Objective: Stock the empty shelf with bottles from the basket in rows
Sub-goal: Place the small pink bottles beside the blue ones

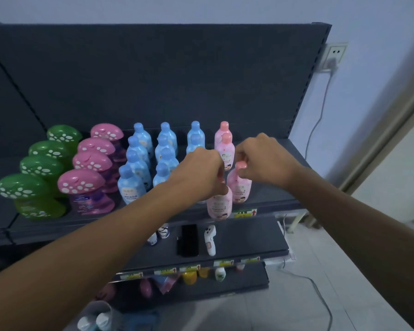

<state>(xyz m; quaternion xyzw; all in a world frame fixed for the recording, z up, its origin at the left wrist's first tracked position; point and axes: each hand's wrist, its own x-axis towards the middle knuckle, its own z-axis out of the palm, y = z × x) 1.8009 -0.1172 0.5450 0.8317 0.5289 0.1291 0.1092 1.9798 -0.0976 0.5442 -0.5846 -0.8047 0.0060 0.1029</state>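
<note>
Closest to the camera, at the bottom edge, a couple of pale-capped bottles [95, 320] can be seen in a grey container, though it's too dim there for more to be made out. A bit further up, a black slab [189, 240] and a white handheld device [210, 240] are laid flat on a lower shelf [249, 237].

On the top shelf [270, 195], both arms are stretched out. The left hand [198, 173] is wrapped over the top of the front pink bottle [219, 204], with its fingers [221, 174] curled tight round the neck so the cap is hidden. That bottle is held upright right at the shelf's front lip. Whether it's actually set down can't be told. Just behind it, the second pink bottle [239, 187] is pinched at its cap by the right hand [265, 158], with the fingers [246, 174] bent around it.

Further back, two more pink bottles [224, 139] are lined up in the same column. To the left, blue bottles [139, 158] are stood in neat rows, then pink mushroom-capped bottles [91, 163], then green mushroom-capped bottles [41, 168].
</note>
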